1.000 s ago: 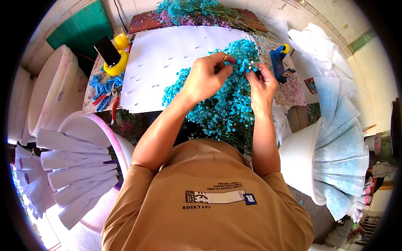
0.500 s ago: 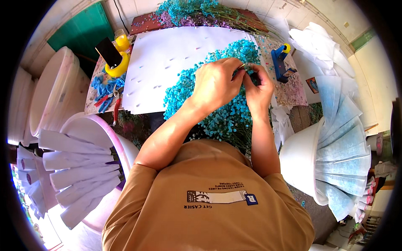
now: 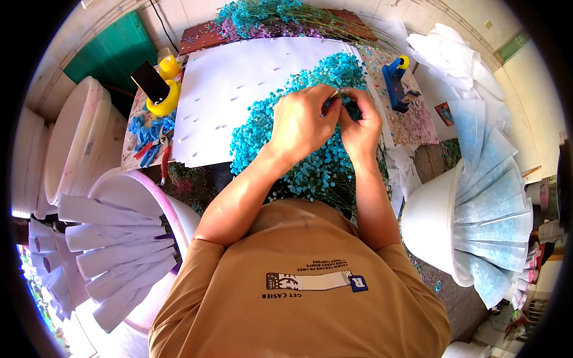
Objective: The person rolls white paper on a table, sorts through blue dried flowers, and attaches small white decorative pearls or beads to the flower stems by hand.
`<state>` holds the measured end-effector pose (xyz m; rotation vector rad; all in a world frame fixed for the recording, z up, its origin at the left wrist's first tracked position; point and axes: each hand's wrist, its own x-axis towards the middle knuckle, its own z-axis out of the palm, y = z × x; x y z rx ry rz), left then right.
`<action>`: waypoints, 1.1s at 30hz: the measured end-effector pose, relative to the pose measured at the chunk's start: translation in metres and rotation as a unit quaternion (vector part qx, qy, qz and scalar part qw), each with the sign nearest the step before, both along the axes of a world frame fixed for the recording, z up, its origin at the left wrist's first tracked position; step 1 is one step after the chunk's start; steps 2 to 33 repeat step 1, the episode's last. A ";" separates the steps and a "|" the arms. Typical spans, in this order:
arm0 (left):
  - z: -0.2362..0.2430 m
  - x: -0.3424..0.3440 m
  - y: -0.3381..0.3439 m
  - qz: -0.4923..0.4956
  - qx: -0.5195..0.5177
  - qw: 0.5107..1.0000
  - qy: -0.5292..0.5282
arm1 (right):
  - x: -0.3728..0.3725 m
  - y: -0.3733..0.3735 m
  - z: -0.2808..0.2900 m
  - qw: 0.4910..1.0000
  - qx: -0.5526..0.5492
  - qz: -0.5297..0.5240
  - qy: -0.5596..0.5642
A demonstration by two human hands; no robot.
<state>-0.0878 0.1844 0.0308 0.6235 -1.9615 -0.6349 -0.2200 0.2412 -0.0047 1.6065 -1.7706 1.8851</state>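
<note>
A big bunch of bright blue baby's breath (image 3: 256, 131) lies over the near right part of the white paper sheets (image 3: 209, 89), its stems running down toward my body. Both hands are close together above the blossoms. My left hand (image 3: 302, 119) is closed, with thumb and fingertips pinched toward the right. Facing it, my right hand (image 3: 363, 122) is also closed in a pinch. Between the fingertips a small pale tip shows, perhaps a stem end, but it is too small to name. My fingers cover the rest of it.
Left: a phone (image 3: 149, 80) on a yellow tape roll (image 3: 166, 102), red-handled pruning shears (image 3: 165, 156), blue gloves or scraps (image 3: 143, 128). Right: a blue tape dispenser (image 3: 394, 86). White buckets with wrapped bundles (image 3: 433, 218) flank me. More blue and purple flowers (image 3: 262, 15) lie behind.
Both hands stay pinched together over the blue flowers, with only slight finger movement. The whole view has shifted a little.
</note>
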 end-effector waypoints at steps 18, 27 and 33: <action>0.000 0.001 0.000 -0.006 0.021 1.000 0.009 | -0.001 0.001 0.000 1.000 0.001 -0.001 0.000; 0.000 0.001 0.000 -0.006 0.021 1.000 0.009 | -0.001 0.001 0.000 1.000 0.001 -0.001 0.000; 0.000 0.001 0.000 -0.006 0.021 1.000 0.009 | -0.001 0.001 0.000 1.000 0.001 -0.001 0.000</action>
